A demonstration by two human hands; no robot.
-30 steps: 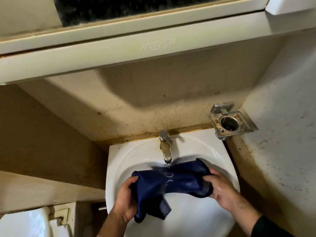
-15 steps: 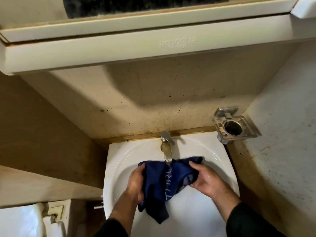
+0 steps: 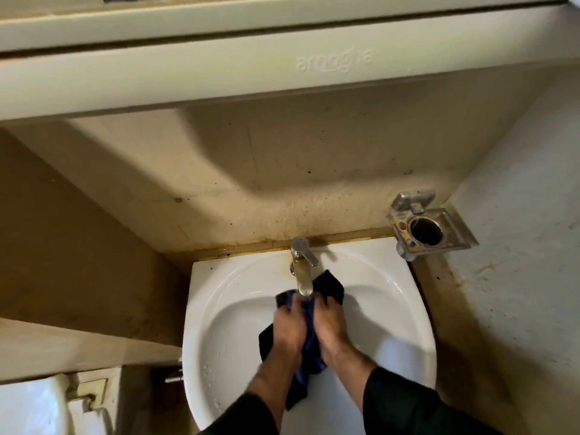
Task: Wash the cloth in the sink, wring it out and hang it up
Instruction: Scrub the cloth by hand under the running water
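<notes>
Both hands, left hand (image 3: 287, 329) and right hand (image 3: 329, 326), press the bunched cloth (image 3: 309, 337) together under the tap (image 3: 303, 274) over the sink (image 3: 408, 324), fingers gripping it. This looks like washing; wringing would need a firm opposing twist.

Two hands are seen, a left hand (image 3: 288, 331) and a right hand (image 3: 329, 328). One blue cloth (image 3: 309, 343) is counted. One white sink (image 3: 392, 309) is seen. One tap (image 3: 303, 268) is counted. One metal holder (image 3: 430, 230) is seen on the wall.
</notes>
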